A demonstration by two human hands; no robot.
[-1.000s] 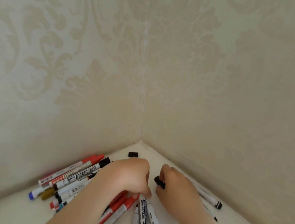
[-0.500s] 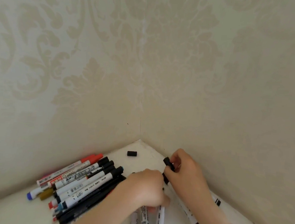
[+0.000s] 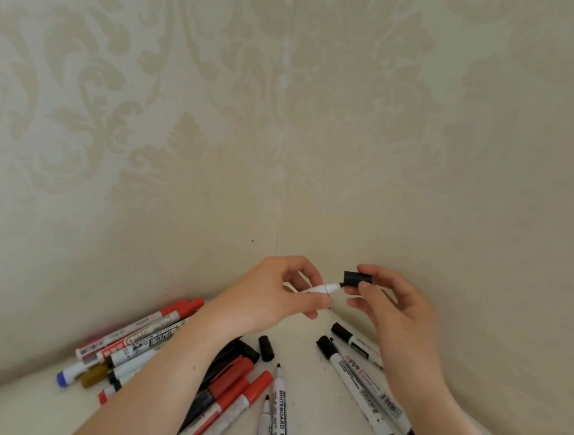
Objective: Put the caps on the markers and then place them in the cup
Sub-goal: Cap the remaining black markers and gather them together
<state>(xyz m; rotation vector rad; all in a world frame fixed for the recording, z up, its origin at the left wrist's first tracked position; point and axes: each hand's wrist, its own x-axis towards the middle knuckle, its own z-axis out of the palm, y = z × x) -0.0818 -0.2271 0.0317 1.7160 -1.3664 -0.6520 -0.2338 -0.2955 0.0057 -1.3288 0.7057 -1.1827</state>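
Observation:
My left hand point(image 3: 279, 294) grips a white marker point(image 3: 324, 288) raised above the table, its bare tip pointing right. My right hand point(image 3: 392, 304) pinches a black cap point(image 3: 357, 279) just beyond that tip, open end toward it, the tip at the cap's mouth. A loose black cap point(image 3: 266, 348) lies on the white table point(image 3: 306, 352) below. Two uncapped white markers point(image 3: 277, 405) lie near the front edge. Capped black-tipped markers point(image 3: 357, 380) lie under my right wrist. No cup is in view.
A pile of red, black, blue and gold capped markers point(image 3: 138, 346) lies at the left, partly under my left forearm. Patterned wallpaper walls point(image 3: 284, 148) meet in a corner just behind my hands and close in the table on both sides.
Both hands rose from the table. My left hand picked up a white marker and my right hand carried the black cap up to its tip. The camera tilted slightly.

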